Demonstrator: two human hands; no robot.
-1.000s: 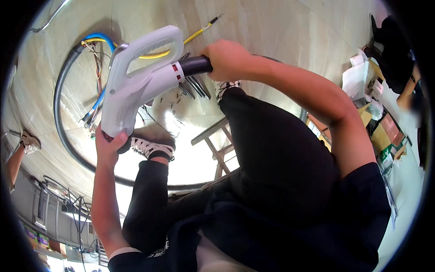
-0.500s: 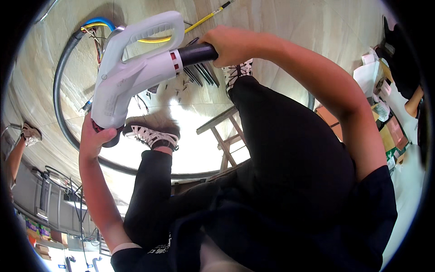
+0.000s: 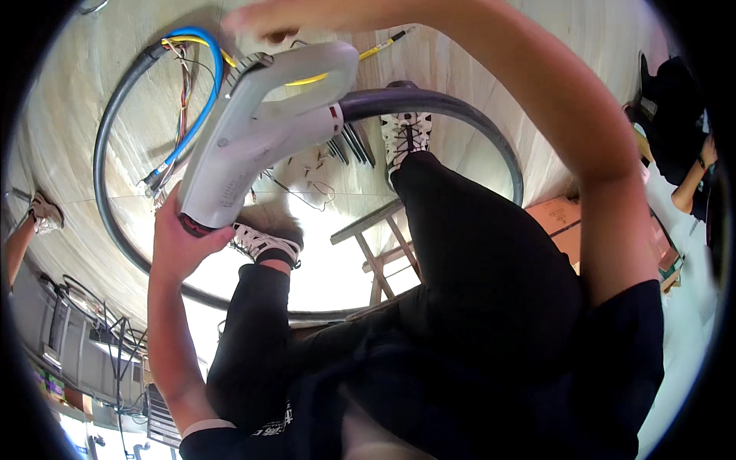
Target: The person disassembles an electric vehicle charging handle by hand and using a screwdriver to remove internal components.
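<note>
My left hand is wrapped round the dark front end of a grey-white charging gun, which tilts up to the right with its loop handle on top. A thick black cable leaves the gun's rear and curves round over the floor. Beyond the handle, my right hand is off the gun, its fingers stretched out to the left and partly cut by the picture's upper edge. Near it lie the cable's stripped end, a blue wire, a yellow wire and several thin coloured wires.
Dark strips and small loose parts lie on the floor behind the gun. A wooden stool stands between my legs. Cardboard boxes are at the right. Another person is at the far right; another's shoe shows at the left.
My right hand has let go of the cable at the gun's rear and moved left past the handle. The gun has shifted right in my left hand.
</note>
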